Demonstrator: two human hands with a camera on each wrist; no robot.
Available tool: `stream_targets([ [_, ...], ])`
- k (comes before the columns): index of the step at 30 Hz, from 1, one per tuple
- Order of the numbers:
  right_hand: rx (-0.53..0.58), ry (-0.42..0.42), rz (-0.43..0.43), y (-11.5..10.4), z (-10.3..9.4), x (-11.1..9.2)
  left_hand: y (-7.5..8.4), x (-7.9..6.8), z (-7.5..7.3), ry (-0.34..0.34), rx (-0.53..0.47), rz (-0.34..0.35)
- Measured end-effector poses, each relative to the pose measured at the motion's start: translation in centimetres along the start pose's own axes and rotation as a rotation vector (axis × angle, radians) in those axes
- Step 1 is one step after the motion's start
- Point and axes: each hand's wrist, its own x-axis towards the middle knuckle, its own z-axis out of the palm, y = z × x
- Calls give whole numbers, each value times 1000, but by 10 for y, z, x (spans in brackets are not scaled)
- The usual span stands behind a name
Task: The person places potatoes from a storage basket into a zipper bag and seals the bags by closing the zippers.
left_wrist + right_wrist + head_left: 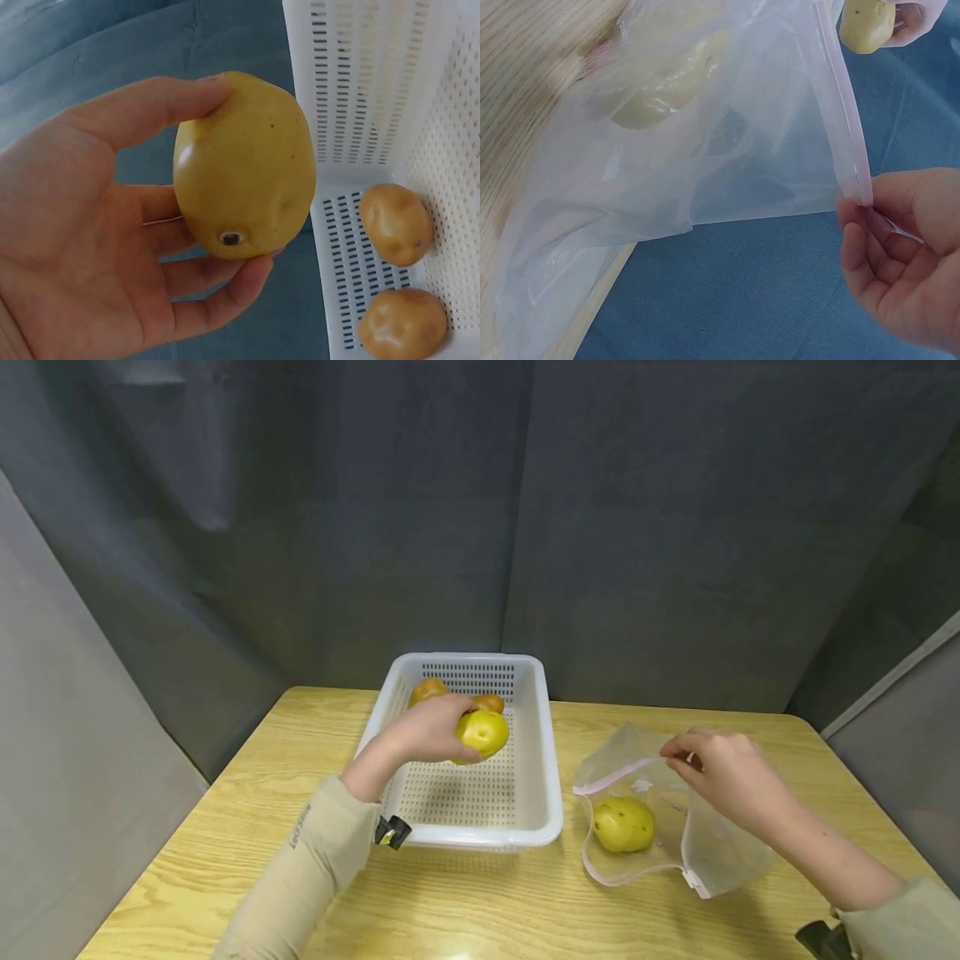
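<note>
My left hand (431,731) grips a yellow potato (483,733) above the white plastic basket (552,777), thumb on one side and fingers curled round the other. In the left wrist view this potato (247,165) shows a dark spot near its lower end. Two browner potatoes lie in the basket, one (396,225) beside the other (403,324). On the right, my right hand (731,777) pinches the pink-edged rim of a clear zip bag (731,852), holding its mouth up and apart. Inside the bag rests another yellow potato (624,824), seen through the film in the right wrist view.
The basket and the bag stand side by side on a wood-grain table (450,902). Behind the table's far edge hangs a dark grey curtain (420,527), and lighter grey panels (67,710) flank both sides.
</note>
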Motion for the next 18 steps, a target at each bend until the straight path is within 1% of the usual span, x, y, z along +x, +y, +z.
stream_targets([
  [4, -24, 8, -1, 0, 0, 0, 8, -1, 1, -20, 11, -3],
  [7, -19, 9, 0, 0, 0, 0, 12, -2, 2, -29, 30, -5],
  [18, -15, 20, -7, -1, 0, 0, 25, -3, 4, -21, 62, 37],
])
